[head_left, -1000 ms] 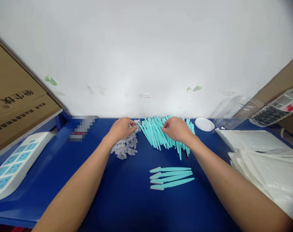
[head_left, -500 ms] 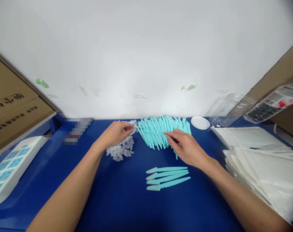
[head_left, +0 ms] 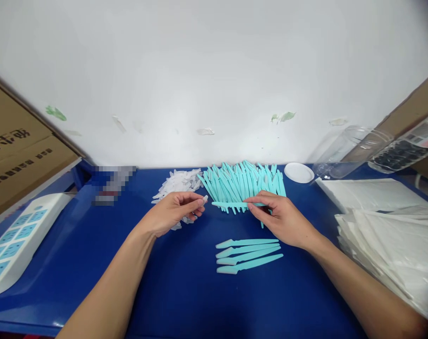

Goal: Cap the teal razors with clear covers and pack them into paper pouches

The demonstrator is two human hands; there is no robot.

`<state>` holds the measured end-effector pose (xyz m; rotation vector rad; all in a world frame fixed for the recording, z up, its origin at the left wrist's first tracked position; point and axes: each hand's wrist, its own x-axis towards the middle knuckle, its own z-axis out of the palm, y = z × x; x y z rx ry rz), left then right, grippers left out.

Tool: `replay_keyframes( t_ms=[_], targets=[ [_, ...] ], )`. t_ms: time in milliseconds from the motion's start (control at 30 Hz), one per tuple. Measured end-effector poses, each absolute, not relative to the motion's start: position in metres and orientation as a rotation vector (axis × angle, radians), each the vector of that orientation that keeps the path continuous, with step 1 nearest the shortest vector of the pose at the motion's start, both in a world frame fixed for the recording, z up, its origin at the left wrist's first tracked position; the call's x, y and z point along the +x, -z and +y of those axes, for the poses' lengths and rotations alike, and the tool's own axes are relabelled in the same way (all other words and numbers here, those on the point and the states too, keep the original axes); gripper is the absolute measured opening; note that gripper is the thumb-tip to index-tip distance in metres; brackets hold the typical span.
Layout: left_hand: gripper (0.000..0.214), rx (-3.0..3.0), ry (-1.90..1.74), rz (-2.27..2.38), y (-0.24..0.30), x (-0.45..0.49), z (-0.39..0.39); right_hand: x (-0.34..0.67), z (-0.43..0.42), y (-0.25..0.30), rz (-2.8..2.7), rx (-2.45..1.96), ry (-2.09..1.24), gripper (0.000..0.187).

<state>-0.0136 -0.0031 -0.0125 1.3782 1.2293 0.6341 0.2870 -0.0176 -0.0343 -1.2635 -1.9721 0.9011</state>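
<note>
My left hand (head_left: 175, 214) pinches a small clear plastic cap (head_left: 202, 201) between thumb and fingers, its tip pointing right. My right hand (head_left: 282, 217) holds a teal plastic stick (head_left: 230, 204) level, its bare end pointing left at the cap, a short gap between them. Behind my hands lie a pile of clear caps (head_left: 178, 182) and a heap of teal sticks (head_left: 244, 181). Several capped teal sticks (head_left: 248, 254) lie side by side on the blue table (head_left: 186, 282) in front of my right hand.
A white lid (head_left: 298, 172) and a clear jar on its side (head_left: 348, 150) sit at the back right. Stacked clear bags (head_left: 386, 226) cover the right side. A white and teal tray (head_left: 16, 235) and cardboard boxes (head_left: 19, 160) stand at the left.
Both hands have drawn back from the piles toward me. My right hand lifted one teal stick out of the heap; my left hand brought a clear cap up to its tip.
</note>
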Motion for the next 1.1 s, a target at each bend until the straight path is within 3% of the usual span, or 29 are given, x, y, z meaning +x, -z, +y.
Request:
replay_keyframes(
  t_ms=[167, 333, 567, 767, 1100],
  targets=[
    [0.032, 1.410, -0.652, 1.279, 0.010, -0.009, -0.006, 0.288, -0.018, 0.034, -1.977, -1.280, -0.920, 0.033],
    [0.046, 1.200, -0.766, 1.205, 0.011, -0.007, -0.005, 0.290, -0.018, 0.036, -1.970, -1.308, -0.961, 0.032],
    [0.034, 1.061, -0.842, 1.213, 0.017, -0.010, -0.003, 0.293, -0.017, 0.032, -2.011, -1.336, -1.006, 0.034],
    [0.032, 1.074, -0.792, 1.176, 0.018, -0.014, -0.003, 0.293, -0.017, 0.030, -2.024, -1.403, -0.994, 0.047],
    [0.031, 1.240, -0.707, 1.199, 0.018, -0.003, -0.008, 0.292, -0.016, 0.031, -1.971, -1.419, -0.963, 0.046]
  ],
)
